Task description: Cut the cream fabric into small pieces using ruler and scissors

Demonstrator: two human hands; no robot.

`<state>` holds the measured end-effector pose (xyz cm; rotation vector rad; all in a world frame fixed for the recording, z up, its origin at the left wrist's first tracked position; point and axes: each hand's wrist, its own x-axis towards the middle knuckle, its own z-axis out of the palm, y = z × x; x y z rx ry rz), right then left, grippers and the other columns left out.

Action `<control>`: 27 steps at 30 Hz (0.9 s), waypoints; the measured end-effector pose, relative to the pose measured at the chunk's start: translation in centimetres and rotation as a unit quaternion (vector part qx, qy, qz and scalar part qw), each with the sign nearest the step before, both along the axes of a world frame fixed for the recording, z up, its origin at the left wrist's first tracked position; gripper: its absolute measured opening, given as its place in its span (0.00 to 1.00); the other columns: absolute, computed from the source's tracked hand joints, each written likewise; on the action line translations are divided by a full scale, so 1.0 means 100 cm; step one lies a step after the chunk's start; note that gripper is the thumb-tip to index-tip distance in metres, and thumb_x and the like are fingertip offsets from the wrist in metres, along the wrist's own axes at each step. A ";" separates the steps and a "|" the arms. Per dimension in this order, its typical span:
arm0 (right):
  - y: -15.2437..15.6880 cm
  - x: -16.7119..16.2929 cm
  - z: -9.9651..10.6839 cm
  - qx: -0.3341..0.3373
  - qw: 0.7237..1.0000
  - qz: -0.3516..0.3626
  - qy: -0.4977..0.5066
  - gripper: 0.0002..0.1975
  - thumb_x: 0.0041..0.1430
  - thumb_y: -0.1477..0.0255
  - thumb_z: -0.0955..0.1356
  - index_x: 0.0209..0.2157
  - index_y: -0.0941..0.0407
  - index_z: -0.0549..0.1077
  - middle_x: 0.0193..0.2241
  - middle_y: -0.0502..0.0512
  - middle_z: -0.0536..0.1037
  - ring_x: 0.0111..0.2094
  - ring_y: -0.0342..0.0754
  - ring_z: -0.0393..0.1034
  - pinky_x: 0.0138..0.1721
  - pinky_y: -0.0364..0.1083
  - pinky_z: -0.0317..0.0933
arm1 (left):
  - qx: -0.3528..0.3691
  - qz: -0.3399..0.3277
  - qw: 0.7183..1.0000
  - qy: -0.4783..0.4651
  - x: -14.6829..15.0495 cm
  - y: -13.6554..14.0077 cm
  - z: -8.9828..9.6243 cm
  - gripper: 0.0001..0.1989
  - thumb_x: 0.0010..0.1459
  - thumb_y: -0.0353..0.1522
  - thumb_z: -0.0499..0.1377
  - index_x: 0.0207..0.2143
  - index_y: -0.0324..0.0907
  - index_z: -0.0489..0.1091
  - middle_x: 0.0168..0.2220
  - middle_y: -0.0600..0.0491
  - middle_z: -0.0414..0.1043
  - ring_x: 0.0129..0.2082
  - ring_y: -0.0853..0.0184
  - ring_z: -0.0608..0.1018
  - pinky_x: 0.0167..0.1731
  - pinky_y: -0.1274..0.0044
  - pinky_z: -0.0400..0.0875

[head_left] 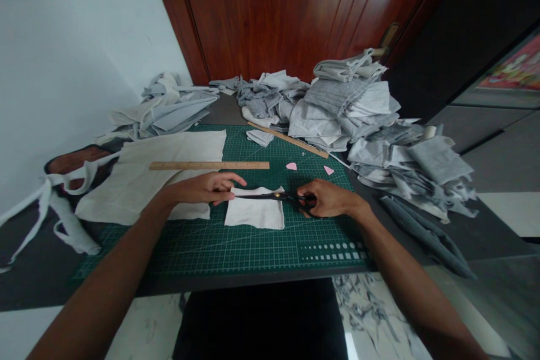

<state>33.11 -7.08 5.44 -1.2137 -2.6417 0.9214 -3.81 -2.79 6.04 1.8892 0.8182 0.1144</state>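
My right hand (pixel 324 198) is closed around the handles of black scissors (pixel 277 195), whose blades point left across a small white cloth piece (pixel 255 214). A narrow strip of the cloth shows above the blades and the larger part lies below them, flat on the green cutting mat (pixel 261 250). At the cloth's upper left corner, near the scissor tips, my left hand (pixel 211 187) pinches the edge, with one finger stretched out above it. Under my left forearm spreads a large cream cloth (pixel 185 149).
A wooden ruler (pixel 210 166) crosses the cream cloth; another ruler (pixel 289 139) lies farther back. Two pink chalk-like pieces (pixel 291 166) rest on the mat. Grey and white fabric piles (pixel 337 104) line the back and right, with another fabric pile (pixel 169 109) at left.
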 end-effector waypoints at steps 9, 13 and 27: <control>0.002 0.003 -0.005 -0.021 1.000 -0.001 0.020 0.05 0.53 0.71 0.71 0.28 0.57 0.72 0.23 0.45 0.69 0.24 0.41 0.60 0.27 0.41 0.51 | -0.034 0.017 0.999 0.017 0.004 0.000 0.003 0.34 0.58 0.44 0.66 0.62 0.42 0.64 0.30 0.58 0.71 0.27 0.68 0.74 0.29 0.79 0.64; 0.004 0.005 -0.010 -0.019 1.000 -0.004 0.020 0.05 0.52 0.71 0.72 0.28 0.56 0.72 0.23 0.45 0.70 0.24 0.41 0.60 0.27 0.42 0.51 | -0.019 0.011 0.999 0.023 0.003 0.000 0.001 0.33 0.58 0.45 0.67 0.62 0.43 0.64 0.30 0.58 0.68 0.30 0.67 0.72 0.31 0.79 0.64; 0.002 0.003 -0.007 -0.014 1.000 -0.002 0.013 0.04 0.51 0.73 0.71 0.27 0.56 0.72 0.23 0.45 0.70 0.24 0.40 0.61 0.27 0.41 0.51 | 0.037 -0.011 0.998 0.042 0.005 0.002 -0.003 0.28 0.60 0.46 0.65 0.58 0.42 0.70 0.34 0.55 0.68 0.33 0.66 0.70 0.33 0.79 0.63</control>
